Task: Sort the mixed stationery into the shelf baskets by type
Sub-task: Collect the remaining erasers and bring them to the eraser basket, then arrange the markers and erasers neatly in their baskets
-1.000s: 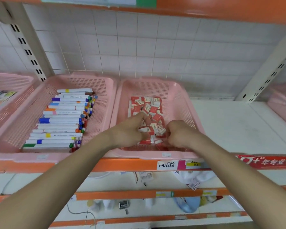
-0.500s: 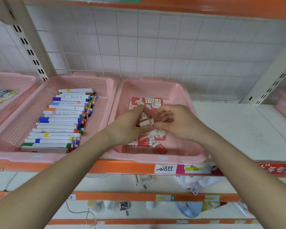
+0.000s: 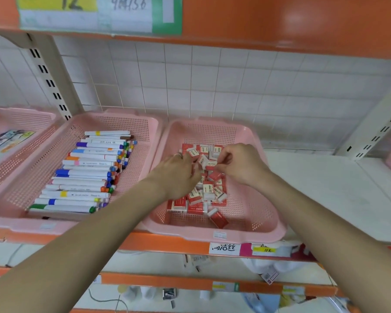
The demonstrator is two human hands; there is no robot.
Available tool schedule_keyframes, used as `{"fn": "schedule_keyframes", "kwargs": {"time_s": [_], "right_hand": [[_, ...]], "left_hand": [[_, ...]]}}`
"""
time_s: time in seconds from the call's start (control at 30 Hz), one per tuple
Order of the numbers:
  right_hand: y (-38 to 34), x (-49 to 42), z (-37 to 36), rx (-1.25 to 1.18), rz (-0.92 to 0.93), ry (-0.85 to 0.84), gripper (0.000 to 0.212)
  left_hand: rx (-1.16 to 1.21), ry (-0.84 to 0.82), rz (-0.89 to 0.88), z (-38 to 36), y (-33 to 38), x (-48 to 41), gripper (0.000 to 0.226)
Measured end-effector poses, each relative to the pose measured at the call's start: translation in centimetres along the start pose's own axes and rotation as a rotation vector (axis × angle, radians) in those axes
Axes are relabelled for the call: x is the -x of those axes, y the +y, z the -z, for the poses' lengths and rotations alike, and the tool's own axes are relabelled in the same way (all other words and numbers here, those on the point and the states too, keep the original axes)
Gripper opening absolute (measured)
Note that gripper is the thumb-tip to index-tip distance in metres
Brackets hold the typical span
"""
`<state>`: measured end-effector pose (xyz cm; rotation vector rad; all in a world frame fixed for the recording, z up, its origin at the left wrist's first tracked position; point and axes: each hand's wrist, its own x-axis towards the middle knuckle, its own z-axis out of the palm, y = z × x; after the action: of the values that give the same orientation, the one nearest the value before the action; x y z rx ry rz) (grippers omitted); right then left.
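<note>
This looks like a stationery shop. Orange-edged shelves (image 3: 167,243) hang on slotted metal uprights (image 3: 50,82) against a white tiled wall (image 3: 212,86), with handwritten price tags (image 3: 224,249) stuck along their fronts. Pink mesh baskets (image 3: 113,114) hold stock in bulk: rows of markers (image 3: 86,172) and what seem to be boxed erasers (image 3: 201,199).

White square-tiled wall (image 3: 212,82) behind the shelving; cream slotted metal upright (image 3: 48,75) at left, second cream slotted upright (image 3: 375,136) at right; yellow, white and green paper notice (image 3: 99,14) on the upper orange shelf edge (image 3: 280,19), handwriting blurred; white handwritten price label (image 3: 224,248) just beside a pink-and-yellow label (image 3: 262,249); below these, crumpled white bag (image 3: 273,265), barcode tag (image 3: 269,276), thin grey cable (image 3: 104,299).
</note>
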<state>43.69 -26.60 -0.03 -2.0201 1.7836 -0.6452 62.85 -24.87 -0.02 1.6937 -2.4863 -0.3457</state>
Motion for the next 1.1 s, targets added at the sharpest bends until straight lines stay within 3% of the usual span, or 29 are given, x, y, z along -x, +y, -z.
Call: {"fn": "schedule_keyframes", "kwargs": {"time_s": [0.2,0.33,0.57,0.73,0.93,1.1], "right_hand": [[1.3,-0.5,-1.5,0.093,-0.03,-0.087,0.015],[1.7,-0.5,-1.8,0.099,-0.022,-0.085,0.013],[1.2,0.0,-1.4,0.139,-0.028,-0.089,0.015],[0.0,1.6,-0.3,0.223,0.029,-0.031,0.014],[-1.3,4.0,0.2,0.356,0.059,0.048,0.032],[-2.0,6.1,-0.6,0.462,-0.024,0.055,0.053]], "left_hand": [[-0.094,-0.061,-0.007,-0.6,-0.3,-1.3,0.048],[-0.131,0.011,-0.023,-0.7,-0.7,-1.9,0.049],[-0.063,0.01,-0.029,-0.8,-1.2,-2.1,0.053],[0.009,0.03,-0.03,0.0,-1.4,-2.0,0.039],[-0.043,0.115,-0.094,0.0,-2.0,-0.3,0.041],[-0.058,0.194,-0.147,-0.1,-2.0,0.7,0.047]]}}
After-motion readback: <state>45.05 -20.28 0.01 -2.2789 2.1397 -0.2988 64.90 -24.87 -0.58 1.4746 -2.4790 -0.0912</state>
